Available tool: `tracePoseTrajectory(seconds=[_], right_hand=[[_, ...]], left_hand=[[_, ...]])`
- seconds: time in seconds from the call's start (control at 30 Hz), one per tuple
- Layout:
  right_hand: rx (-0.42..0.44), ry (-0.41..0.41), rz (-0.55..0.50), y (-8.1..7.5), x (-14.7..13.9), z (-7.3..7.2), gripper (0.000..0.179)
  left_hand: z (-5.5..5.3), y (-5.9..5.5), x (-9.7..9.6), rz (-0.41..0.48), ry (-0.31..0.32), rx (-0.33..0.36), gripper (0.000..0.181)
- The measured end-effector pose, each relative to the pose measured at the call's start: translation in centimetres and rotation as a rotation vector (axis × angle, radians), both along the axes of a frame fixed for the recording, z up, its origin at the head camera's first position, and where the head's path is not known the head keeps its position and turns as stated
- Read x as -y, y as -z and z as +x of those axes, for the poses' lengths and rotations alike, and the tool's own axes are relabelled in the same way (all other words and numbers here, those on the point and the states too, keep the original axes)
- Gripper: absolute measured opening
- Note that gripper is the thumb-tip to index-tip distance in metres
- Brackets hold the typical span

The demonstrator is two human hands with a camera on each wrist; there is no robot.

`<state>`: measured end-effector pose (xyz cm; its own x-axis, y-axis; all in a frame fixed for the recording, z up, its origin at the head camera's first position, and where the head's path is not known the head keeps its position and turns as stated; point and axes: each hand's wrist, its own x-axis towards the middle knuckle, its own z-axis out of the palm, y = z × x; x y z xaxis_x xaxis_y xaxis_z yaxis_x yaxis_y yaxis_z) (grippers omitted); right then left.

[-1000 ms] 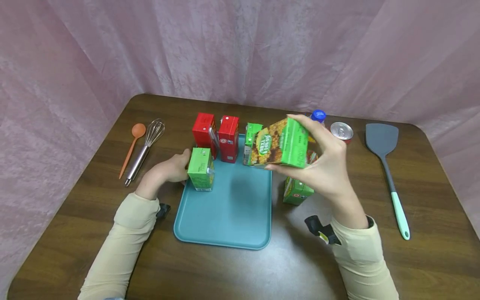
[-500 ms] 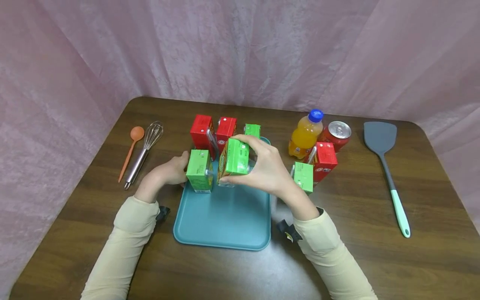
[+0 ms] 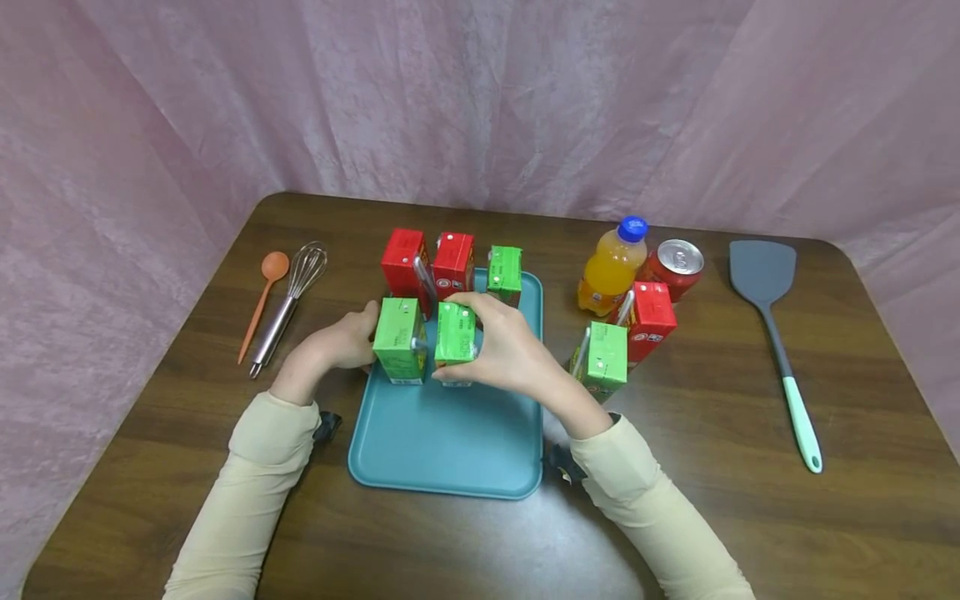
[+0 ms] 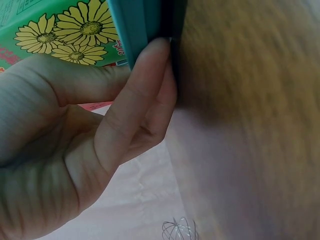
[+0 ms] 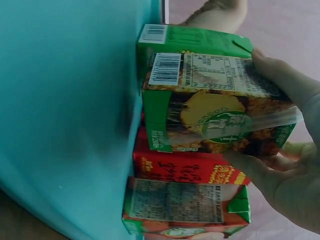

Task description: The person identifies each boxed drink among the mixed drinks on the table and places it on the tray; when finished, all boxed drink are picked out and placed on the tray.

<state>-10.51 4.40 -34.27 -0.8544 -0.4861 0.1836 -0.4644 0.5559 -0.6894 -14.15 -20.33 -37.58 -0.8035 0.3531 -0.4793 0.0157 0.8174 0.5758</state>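
The tray's (image 3: 450,450) bare near half lies closest. Beyond, the left hand (image 3: 341,342) pinches its left rim, and the right hand (image 3: 513,346) grips a carton (image 3: 454,335) upright over its far half, just right of the left green box (image 3: 400,333). Farther stand two red boxes (image 3: 454,258) and the far green box (image 3: 505,268).

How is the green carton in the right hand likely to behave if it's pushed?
The held green carton is probably fairly stiff: its edges look straight in the grip of the right hand. Its tall, narrow shape suggests it may tip if pushed near the top. Rolling seems unlikely, given its flat sides.
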Motion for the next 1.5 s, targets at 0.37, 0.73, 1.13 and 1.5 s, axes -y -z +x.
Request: tracePoseTrajectory(seconds=[0.37, 0.73, 1.13, 1.5], right_hand=[[0.055, -0.014, 0.052, 0.7, 0.5, -0.2, 0.085], [0.046, -0.088, 0.079, -2.0, -1.4, 0.4, 0.077], [-0.012, -0.142, -0.002, -5.0, -4.6, 0.5, 0.063], [-0.056, -0.031, 0.134, -5.4, -10.6, -0.4, 0.058]], left_hand=[[0.0, -0.2, -0.1, -0.007, 0.002, 0.000, 0.083], [0.1, -0.2, 0.0, -0.034, 0.011, -0.003, 0.082], [-0.1, 0.0, 0.1, -0.028, 0.018, -0.010, 0.082], [0.0, 0.1, 0.2, -0.022, 0.011, -0.007, 0.083]])
